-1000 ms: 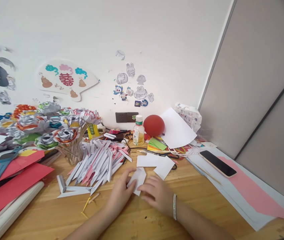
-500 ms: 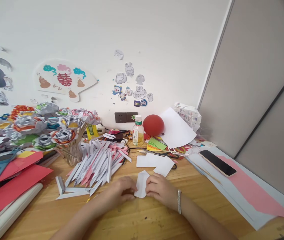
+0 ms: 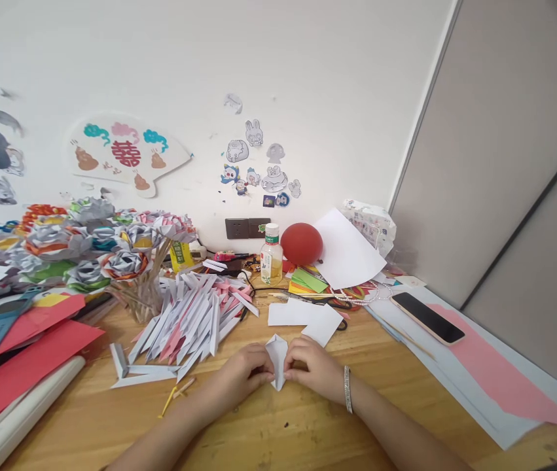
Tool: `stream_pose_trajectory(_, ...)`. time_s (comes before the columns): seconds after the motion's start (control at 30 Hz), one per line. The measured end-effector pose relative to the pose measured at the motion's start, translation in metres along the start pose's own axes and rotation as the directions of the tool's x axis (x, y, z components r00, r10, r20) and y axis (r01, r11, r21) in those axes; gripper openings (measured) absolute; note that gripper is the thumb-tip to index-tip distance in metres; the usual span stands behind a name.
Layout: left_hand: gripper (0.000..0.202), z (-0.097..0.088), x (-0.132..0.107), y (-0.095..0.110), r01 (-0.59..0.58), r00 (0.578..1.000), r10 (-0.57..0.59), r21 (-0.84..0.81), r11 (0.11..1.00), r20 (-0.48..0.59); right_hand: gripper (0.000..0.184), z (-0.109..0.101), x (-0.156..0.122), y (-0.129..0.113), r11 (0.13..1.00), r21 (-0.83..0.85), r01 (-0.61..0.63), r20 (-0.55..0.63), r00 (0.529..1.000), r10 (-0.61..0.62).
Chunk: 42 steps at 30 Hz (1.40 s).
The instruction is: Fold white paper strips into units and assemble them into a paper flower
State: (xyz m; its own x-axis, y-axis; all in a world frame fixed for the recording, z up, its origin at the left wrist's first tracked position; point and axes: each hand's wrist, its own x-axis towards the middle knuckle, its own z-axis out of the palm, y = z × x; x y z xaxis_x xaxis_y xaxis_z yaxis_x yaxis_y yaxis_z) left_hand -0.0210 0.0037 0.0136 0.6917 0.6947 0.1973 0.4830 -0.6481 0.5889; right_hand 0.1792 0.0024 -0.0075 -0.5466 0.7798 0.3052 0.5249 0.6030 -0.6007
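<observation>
A small white piece of folded paper [image 3: 277, 360] stands between my two hands near the middle of the table, its top and bottom ends pointed. My left hand [image 3: 251, 367] pinches its left edge between thumb and fingers. On the opposite edge, the fingers of my right hand [image 3: 305, 364] are closed on the same paper. A silvery bracelet [image 3: 347, 389] circles my right wrist. Just behind the hands lie white paper strips [image 3: 294, 314], one overlapping another at an angle. To the left is a heap of folded white and pink paper strips [image 3: 194, 314].
Paper flowers [image 3: 125, 265] stand at the left behind red sheets [image 3: 47, 353]. At the back are a bottle [image 3: 271, 255], a red balloon [image 3: 302, 243] and green paper [image 3: 310, 280]. A phone [image 3: 428, 318] lies on paper at right. A thin yellow item [image 3: 167, 400] rests beside my left forearm.
Both hands have drawn closer together around the paper. Its sides are now folded inward, so it looks narrower. My left forearm has shifted, uncovering the small yellow item.
</observation>
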Motion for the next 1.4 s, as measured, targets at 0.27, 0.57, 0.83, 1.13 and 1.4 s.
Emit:
stream_pose_trajectory(0.27, 0.011, 0.007, 0.004, 0.008, 0.202, 0.978, -0.200, 0.028, 0.979, -0.064, 0.010, 0.011, 0.002, -0.004, 0.985, -0.103, -0.141, -0.074, 0.988, 0.134)
stream_pose_trajectory(0.57, 0.012, 0.016, 0.005, 0.012, 0.264, 0.958, -0.238, 0.170, 0.949, -0.158, 0.010, 0.019, -0.002, -0.012, 0.943, -0.267, -0.197, -0.161, 0.974, 0.157)
stream_pose_trajectory(0.83, 0.014, 0.024, 0.006, 0.012, 0.290, 0.947, -0.241, 0.236, 0.928, -0.215, 0.010, 0.024, -0.005, -0.019, 0.889, -0.365, -0.276, -0.239, 0.951, 0.197)
stream_pose_trajectory(1.13, 0.009, 0.024, 0.005, 0.012, 0.330, 0.931, -0.280, 0.207, 0.921, -0.235, 0.026, 0.019, -0.005, -0.012, 0.936, -0.229, -0.266, -0.214, 0.952, 0.219)
stream_pose_trajectory(1.4, 0.010, 0.021, 0.004, 0.010, 0.364, 0.915, -0.311, 0.190, 0.912, -0.259, 0.023, 0.019, -0.006, -0.013, 0.935, -0.216, -0.280, -0.197, 0.951, 0.239)
